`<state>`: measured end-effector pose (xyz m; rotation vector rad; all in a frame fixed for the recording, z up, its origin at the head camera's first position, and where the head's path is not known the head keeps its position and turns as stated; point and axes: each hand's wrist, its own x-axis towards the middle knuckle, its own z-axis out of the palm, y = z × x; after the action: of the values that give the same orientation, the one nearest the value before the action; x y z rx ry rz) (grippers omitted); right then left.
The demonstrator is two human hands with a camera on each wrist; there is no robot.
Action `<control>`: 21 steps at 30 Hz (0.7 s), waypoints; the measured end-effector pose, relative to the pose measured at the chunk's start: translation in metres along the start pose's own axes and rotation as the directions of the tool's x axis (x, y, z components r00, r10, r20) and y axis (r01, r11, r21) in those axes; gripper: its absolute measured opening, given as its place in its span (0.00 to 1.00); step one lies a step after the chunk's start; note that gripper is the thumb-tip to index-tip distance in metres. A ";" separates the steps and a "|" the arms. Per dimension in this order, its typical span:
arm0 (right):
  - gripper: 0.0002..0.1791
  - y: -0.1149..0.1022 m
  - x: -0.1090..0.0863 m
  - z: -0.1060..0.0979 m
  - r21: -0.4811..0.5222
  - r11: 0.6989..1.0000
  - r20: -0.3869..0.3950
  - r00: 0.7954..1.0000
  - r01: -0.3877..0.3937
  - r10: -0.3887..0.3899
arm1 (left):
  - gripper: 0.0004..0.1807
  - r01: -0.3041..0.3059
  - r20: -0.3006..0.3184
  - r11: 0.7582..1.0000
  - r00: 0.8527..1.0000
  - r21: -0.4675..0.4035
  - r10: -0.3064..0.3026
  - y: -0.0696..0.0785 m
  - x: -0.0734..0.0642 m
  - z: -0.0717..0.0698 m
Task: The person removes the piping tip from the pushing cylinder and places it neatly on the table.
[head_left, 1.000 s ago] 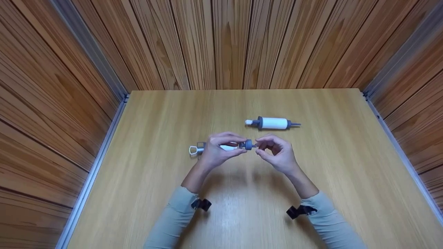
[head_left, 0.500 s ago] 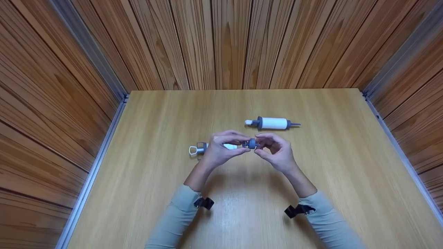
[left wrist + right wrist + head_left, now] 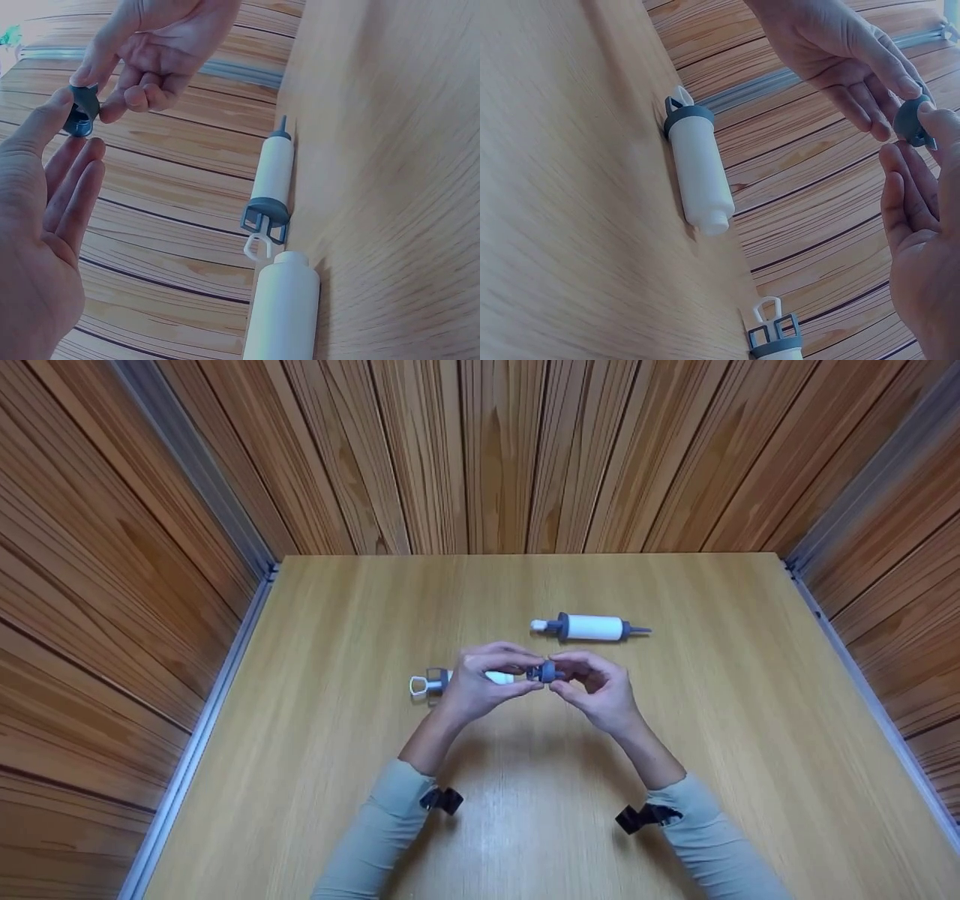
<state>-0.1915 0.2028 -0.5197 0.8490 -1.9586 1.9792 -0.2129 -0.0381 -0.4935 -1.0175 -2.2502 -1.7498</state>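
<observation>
In the head view, a small blue-grey nozzle cap [image 3: 548, 671] is held up over the table between both hands. My left hand [image 3: 480, 679] pinches its open, pronged end between thumb and fingertips. The thumb and fingers of my right hand [image 3: 600, 690] grip it from the nozzle side. The cap's hollow inside shows in the left wrist view. Below my left hand lies a toy syringe, its white barrel [image 3: 701, 172] bearing a blue-grey collar [image 3: 688, 114] and a white ring-handled plunger [image 3: 420, 685]. The barrel's narrow front neck [image 3: 291, 259] is bare.
A second toy syringe [image 3: 594, 627], with its nozzle cap fitted, lies farther back on the wooden table [image 3: 360, 607]. Wood-panelled walls [image 3: 495, 457] enclose the back and sides, with metal rails [image 3: 217, 697] along the side edges.
My left hand has shifted slightly right with the cap. My right fingertips have moved from the nozzle's tip in closer around the cap. Both syringes lie unmoved.
</observation>
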 end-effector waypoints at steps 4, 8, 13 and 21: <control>0.19 -0.001 -0.001 0.001 -0.007 1.000 -0.004 1.000 -0.006 0.006 | 0.16 -0.004 0.001 1.000 1.000 0.006 0.004 0.000 -0.001 0.001; 0.20 0.000 -0.001 0.001 -0.008 1.000 -0.013 1.000 -0.002 0.002 | 0.17 0.000 0.004 1.000 1.000 0.020 0.000 -0.001 -0.002 0.001; 0.19 0.002 -0.001 0.000 -0.001 1.000 -0.029 1.000 0.011 -0.011 | 0.16 -0.004 -0.004 0.999 1.000 0.044 0.004 -0.002 -0.003 0.001; 0.20 0.002 -0.001 -0.002 -0.026 0.999 -0.040 0.999 0.021 -0.022 | 0.16 -0.010 -0.007 0.999 1.000 0.039 0.010 -0.004 -0.004 0.000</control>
<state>-0.1925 0.2051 -0.5216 0.8145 -1.9403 1.9403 -0.2122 -0.0400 -0.4981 -1.0115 -2.2616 -1.6954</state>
